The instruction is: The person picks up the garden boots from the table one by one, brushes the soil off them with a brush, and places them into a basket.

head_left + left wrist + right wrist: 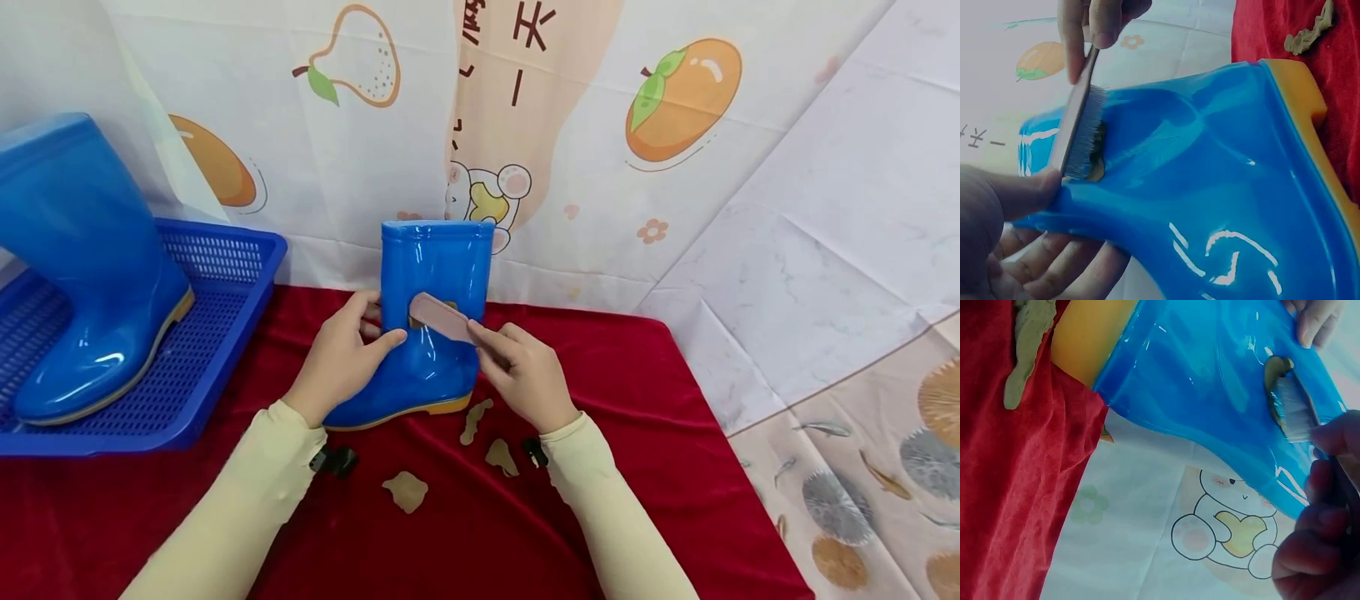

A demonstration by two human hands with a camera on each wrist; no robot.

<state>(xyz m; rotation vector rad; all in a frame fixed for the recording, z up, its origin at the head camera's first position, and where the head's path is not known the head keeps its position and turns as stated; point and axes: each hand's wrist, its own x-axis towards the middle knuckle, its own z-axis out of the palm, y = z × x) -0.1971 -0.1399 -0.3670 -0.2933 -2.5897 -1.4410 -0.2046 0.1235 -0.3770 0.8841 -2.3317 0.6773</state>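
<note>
A glossy blue rain boot (pixel 431 367) with a yellow sole stands on the red cloth, toe to the left. My left hand (pixel 341 354) grips its shaft from the left, thumb on the near side. My right hand (pixel 525 375) holds a brush (pixel 442 318) by its handle. In the left wrist view the bristles (pixel 1088 134) of the brush press against a brownish mud patch (pixel 1097 169) on the shaft. The right wrist view shows part of that patch (pixel 1277 369) beside the bristles; the brush covers the rest.
A second blue boot (pixel 90 308) stands in a blue plastic basket (pixel 225 333) at the left. Several flat brown mud pieces, one of them a ragged piece (pixel 407 492), lie on the red cloth (pixel 637 400). Behind hangs a white printed curtain (pixel 585 250).
</note>
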